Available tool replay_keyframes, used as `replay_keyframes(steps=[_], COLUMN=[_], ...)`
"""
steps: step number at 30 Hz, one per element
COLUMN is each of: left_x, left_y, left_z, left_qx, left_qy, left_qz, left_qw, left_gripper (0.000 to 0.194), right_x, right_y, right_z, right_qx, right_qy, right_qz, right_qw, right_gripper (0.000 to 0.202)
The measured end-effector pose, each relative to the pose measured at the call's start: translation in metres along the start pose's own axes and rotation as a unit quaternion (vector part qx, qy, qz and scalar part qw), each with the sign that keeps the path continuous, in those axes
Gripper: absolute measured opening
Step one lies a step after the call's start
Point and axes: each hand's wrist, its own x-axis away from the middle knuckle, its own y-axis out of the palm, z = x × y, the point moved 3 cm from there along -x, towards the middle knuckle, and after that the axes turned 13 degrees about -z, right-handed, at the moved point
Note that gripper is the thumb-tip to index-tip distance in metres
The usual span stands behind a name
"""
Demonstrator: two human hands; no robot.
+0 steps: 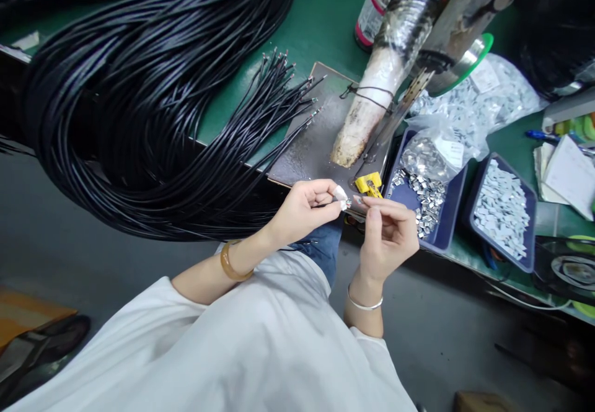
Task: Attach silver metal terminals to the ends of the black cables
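My left hand (316, 204) is closed in a pinch, with white wrapping on its index fingertip. Between thumb and finger it grips a cable end (348, 204) with tiny coloured wires showing; the rest of that cable is hidden. Just to the right, my right hand (388, 229) is pinched, its fingertips pointing at the wires. What it holds, if anything, is too small to make out. Beyond the fingers lies a yellow tool (369, 183) on a dark board (302, 152). A big bundle of black cables (153, 102) with stripped ends lies left of the board.
A foil-wrapped duct (372, 83) slants down over the board. Right of it stand a blue tray of metal shells (430, 204), a tray of small pale parts (502, 207) and plastic bags of parts (478, 102). A bottle (372, 18) and a solder-like reel (469, 65) stand behind.
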Motion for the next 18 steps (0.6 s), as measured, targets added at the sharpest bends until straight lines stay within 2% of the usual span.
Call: replay_keyframes(steps=[3, 5, 8, 11, 18], left_x=[-0.0002, -0.0002, 0.0, -0.0005, -0.0051], left_y=[-0.0012, -0.0018, -0.003, -0.0047, -0.0059], left_z=[-0.0003, -0.0001, -0.0007, -0.0012, 0.001], left_qx=[-0.008, -0.004, 0.003, 0.003, 0.011], left_qy=[0.008, 0.009, -0.005, -0.007, 0.02], left_qz=[0.007, 0.01, 0.017, 0.028, 0.049], left_qw=[1.0, 1.0, 1.0, 1.0, 0.999], left_gripper=[0.01, 0.011, 0.011, 0.013, 0.01], right_x=[0.0001, 0.001, 0.0012, -0.0004, -0.003], right_y=[0.0015, 0.0007, -0.0001, 0.0018, 0.0042], right_z=[0.0008, 0.0011, 0.0049, 0.0077, 0.0012], right_qx=[-0.009, -0.003, -0.008, 0.003, 0.131], right_qy=[-0.02, -0.047, -0.044, -0.037, -0.124], right_qz=[-0.011, 0.011, 0.03, -0.006, -0.038], right_qw=[1.0, 0.999, 0.999, 0.999, 0.983], right_gripper=[0.007, 0.009, 0.009, 0.01, 0.019])
